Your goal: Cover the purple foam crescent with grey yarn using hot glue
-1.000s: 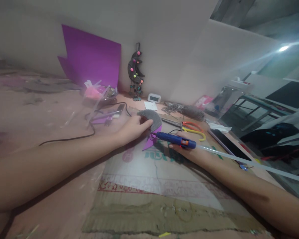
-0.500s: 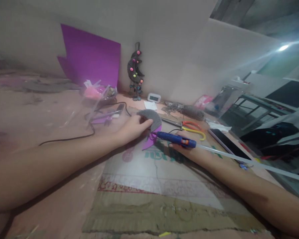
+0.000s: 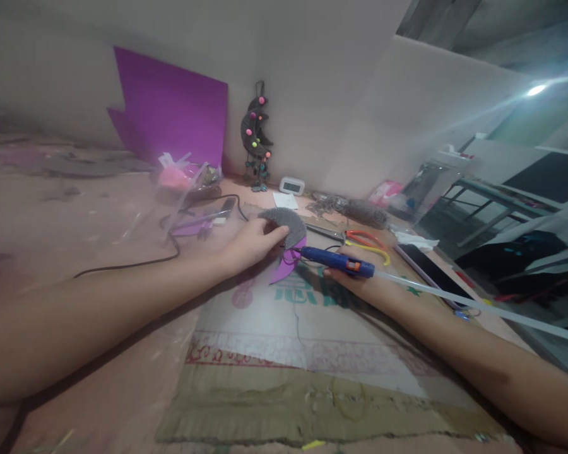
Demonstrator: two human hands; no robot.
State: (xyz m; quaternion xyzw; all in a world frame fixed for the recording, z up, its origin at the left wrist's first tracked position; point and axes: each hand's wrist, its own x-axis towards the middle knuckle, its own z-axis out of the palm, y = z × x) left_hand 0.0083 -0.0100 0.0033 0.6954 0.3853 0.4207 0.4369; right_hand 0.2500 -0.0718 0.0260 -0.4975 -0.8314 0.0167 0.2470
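Observation:
My left hand [image 3: 261, 243] is closed on a crescent moon shape [image 3: 291, 226], its thumb lying on the upper face. Grey yarn wraps the crescent's upper part, while its lower tip is bare purple [image 3: 288, 268]. A blue hot glue gun [image 3: 334, 260] is in my right hand [image 3: 343, 272], with a long clear glue stick [image 3: 445, 295] sticking out of its back. The gun's nozzle is at the purple part, close to the edge of the yarn; whether it touches is hard to tell. Beneath both hands lies a printed cardboard sheet [image 3: 265, 347].
Scissors [image 3: 366, 238] with orange and yellow handles lie beyond my right hand, near grey yarn [image 3: 364, 212] and a phone [image 3: 433, 274]. Against the wall are a purple sheet [image 3: 180, 107], a decorated moon hanging [image 3: 254, 135] and a small digital clock [image 3: 292, 186]. A black cord [image 3: 137, 265] crosses the left side.
The glue gun has shifted slightly to the right, its nozzle drawing back a little along the purple part. My left hand keeps its hold on the crescent.

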